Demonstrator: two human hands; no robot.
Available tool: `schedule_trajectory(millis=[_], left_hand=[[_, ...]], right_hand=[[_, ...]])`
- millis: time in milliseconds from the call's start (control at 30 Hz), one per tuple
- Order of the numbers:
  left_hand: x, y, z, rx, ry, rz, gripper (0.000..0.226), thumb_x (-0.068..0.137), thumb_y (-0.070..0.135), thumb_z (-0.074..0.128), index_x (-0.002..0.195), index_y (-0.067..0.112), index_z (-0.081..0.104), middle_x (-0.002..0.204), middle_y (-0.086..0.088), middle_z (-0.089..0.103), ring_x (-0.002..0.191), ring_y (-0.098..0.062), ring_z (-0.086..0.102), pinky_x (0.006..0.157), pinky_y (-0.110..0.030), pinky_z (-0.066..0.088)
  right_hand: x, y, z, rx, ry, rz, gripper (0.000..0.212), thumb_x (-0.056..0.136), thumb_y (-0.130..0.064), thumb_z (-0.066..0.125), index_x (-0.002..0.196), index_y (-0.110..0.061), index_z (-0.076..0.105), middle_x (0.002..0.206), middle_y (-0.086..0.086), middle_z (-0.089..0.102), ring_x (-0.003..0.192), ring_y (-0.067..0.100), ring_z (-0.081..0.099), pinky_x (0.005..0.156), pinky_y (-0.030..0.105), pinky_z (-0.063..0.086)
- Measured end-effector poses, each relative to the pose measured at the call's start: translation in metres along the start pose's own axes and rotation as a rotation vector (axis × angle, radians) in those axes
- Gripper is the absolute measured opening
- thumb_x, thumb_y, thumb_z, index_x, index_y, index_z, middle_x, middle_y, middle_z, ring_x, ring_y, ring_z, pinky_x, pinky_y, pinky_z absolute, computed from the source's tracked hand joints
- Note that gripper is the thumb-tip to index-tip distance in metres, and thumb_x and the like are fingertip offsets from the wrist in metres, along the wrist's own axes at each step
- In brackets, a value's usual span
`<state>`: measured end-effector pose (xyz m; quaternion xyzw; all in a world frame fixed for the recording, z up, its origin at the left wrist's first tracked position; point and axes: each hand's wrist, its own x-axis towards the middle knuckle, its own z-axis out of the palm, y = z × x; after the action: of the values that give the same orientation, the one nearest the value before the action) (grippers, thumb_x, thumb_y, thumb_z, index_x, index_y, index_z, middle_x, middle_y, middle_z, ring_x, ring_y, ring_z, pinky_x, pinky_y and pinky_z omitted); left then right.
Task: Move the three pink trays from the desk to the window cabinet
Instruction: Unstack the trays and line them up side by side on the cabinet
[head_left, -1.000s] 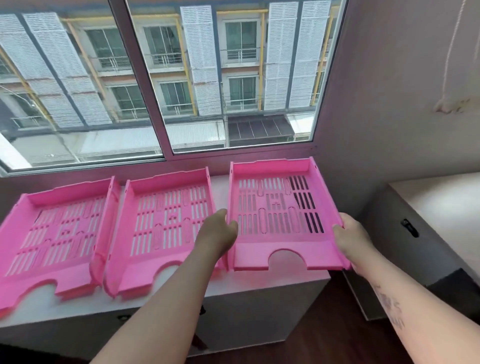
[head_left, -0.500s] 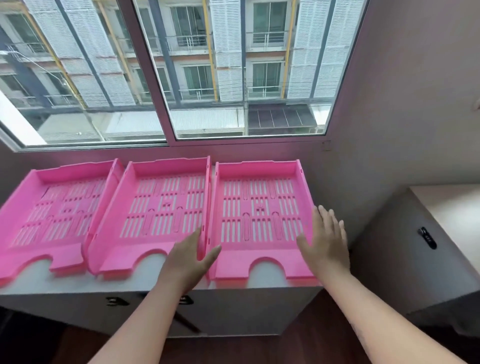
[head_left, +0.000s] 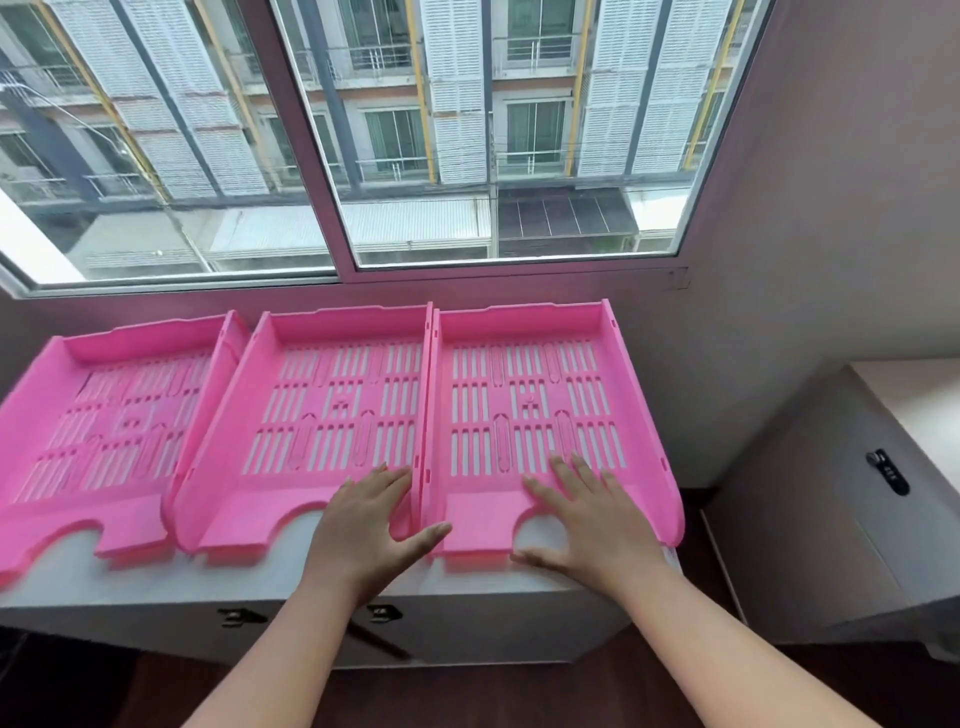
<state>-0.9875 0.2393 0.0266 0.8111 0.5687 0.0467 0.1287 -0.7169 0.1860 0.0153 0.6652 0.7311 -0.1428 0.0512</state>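
Three pink slotted trays lie side by side on the white window cabinet (head_left: 156, 592) below the window. The left tray (head_left: 104, 415) overlaps the edge of the middle tray (head_left: 322, 405), and the right tray (head_left: 519, 374) sits flush against the middle one. My left hand (head_left: 371, 525) lies flat with fingers spread over the front corner where the middle and right trays meet. My right hand (head_left: 587, 514) rests flat, fingers spread, on the front of the right tray by its cut-out. Neither hand grips anything.
A large sliding window (head_left: 415, 156) rises right behind the trays. A lower white cabinet with a black latch (head_left: 885, 478) stands to the right, with a gap of dark wooden floor (head_left: 727, 686) between. The wall closes off the right side.
One second ago both hands held the right tray by its sides above the cabinet. They set it down against the middle tray, let go, and now lie flat on the trays' fronts.
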Motion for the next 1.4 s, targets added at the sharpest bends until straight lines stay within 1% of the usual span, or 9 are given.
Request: schedule_trajectory(millis=[467, 600, 733, 867, 1033, 1167, 1267, 1333, 1400], left_hand=[[0.045, -0.016, 0.0, -0.019, 0.072, -0.005, 0.104, 0.071, 0.09, 0.011, 0.131, 0.021, 0.06, 0.139, 0.006, 0.055, 0.135, -0.015, 0.041, 0.111, -0.041, 0.031], [0.048, -0.02, 0.002, 0.001, 0.061, -0.002, 0.1, 0.072, 0.09, 0.014, 0.131, 0.023, 0.059, 0.138, 0.009, 0.055, 0.132, -0.015, 0.042, 0.109, -0.038, 0.032], [0.042, -0.019, -0.007, -0.018, 0.011, 0.045, 0.096, 0.073, 0.086, 0.022, 0.141, 0.023, 0.048, 0.145, 0.006, 0.049, 0.135, -0.016, 0.039, 0.112, -0.039, 0.029], [0.022, -0.036, -0.025, -0.019, 0.072, 0.045, 0.094, 0.074, 0.086, 0.027, 0.145, 0.026, 0.041, 0.149, 0.004, 0.045, 0.14, -0.018, 0.034, 0.116, -0.04, 0.023], [0.0, -0.107, -0.047, 0.108, 0.287, -0.094, 0.08, 0.083, 0.074, 0.035, 0.139, 0.017, 0.046, 0.144, -0.006, 0.049, 0.139, -0.027, 0.034, 0.117, -0.047, 0.024], [-0.011, -0.165, -0.06, 0.091, 0.331, -0.333, 0.087, 0.082, 0.067, 0.042, 0.148, 0.012, 0.024, 0.157, -0.013, 0.026, 0.145, -0.034, 0.018, 0.118, -0.051, 0.019], [-0.015, -0.199, -0.058, -0.143, 0.244, -0.475, 0.098, 0.082, 0.065, 0.052, 0.153, 0.017, 0.005, 0.162, -0.01, 0.014, 0.147, -0.031, 0.017, 0.117, -0.051, 0.024], [-0.016, -0.213, -0.056, -0.294, 0.188, -0.481, 0.098, 0.081, 0.063, 0.055, 0.153, 0.021, 0.004, 0.159, -0.008, 0.027, 0.142, -0.032, 0.033, 0.11, -0.055, 0.037], [-0.016, -0.22, -0.054, -0.261, 0.176, -0.398, 0.093, 0.081, 0.062, 0.056, 0.152, 0.023, 0.01, 0.146, -0.006, 0.048, 0.129, -0.032, 0.05, 0.102, -0.054, 0.045]], right_hand=[[0.047, 0.003, -0.008, 0.023, 0.07, 0.022, 0.103, 0.066, -0.097, 0.015, 0.154, -0.044, 0.003, 0.165, -0.003, -0.006, 0.152, 0.022, -0.007, 0.121, 0.044, -0.004], [0.052, 0.004, -0.008, -0.012, 0.043, 0.022, 0.109, 0.06, -0.099, 0.005, 0.153, -0.044, -0.001, 0.165, -0.002, -0.008, 0.151, 0.022, -0.009, 0.121, 0.045, -0.004], [0.048, 0.001, -0.012, -0.017, -0.015, 0.034, 0.105, 0.064, -0.097, 0.01, 0.153, -0.043, -0.006, 0.163, -0.003, -0.014, 0.15, 0.021, -0.014, 0.122, 0.047, -0.002], [0.047, -0.016, -0.022, 0.071, -0.001, 0.089, 0.109, 0.065, -0.096, 0.016, 0.156, -0.036, 0.007, 0.165, 0.0, -0.002, 0.152, 0.019, -0.003, 0.122, 0.049, 0.005], [0.055, -0.074, -0.027, 0.233, 0.117, 0.116, 0.112, 0.07, -0.092, 0.028, 0.156, -0.022, 0.014, 0.164, -0.001, 0.016, 0.151, 0.017, 0.013, 0.122, 0.046, 0.016], [0.066, -0.125, -0.023, 0.418, 0.165, 0.166, 0.108, 0.075, -0.078, 0.052, 0.156, -0.019, 0.013, 0.161, -0.001, 0.026, 0.147, 0.021, 0.028, 0.117, 0.045, 0.028], [0.074, -0.156, -0.011, 0.534, 0.186, 0.263, 0.101, 0.08, -0.065, 0.06, 0.155, -0.027, 0.003, 0.152, 0.004, 0.043, 0.139, 0.033, 0.04, 0.108, 0.052, 0.041], [0.076, -0.17, -0.005, 0.552, 0.271, 0.352, 0.094, 0.087, -0.05, 0.061, 0.154, -0.031, -0.002, 0.133, 0.01, 0.057, 0.128, 0.039, 0.048, 0.1, 0.053, 0.047], [0.077, -0.179, -0.001, 0.52, 0.397, 0.367, 0.086, 0.091, -0.036, 0.06, 0.155, -0.029, 0.003, 0.103, 0.007, 0.062, 0.109, 0.038, 0.059, 0.094, 0.054, 0.051]])
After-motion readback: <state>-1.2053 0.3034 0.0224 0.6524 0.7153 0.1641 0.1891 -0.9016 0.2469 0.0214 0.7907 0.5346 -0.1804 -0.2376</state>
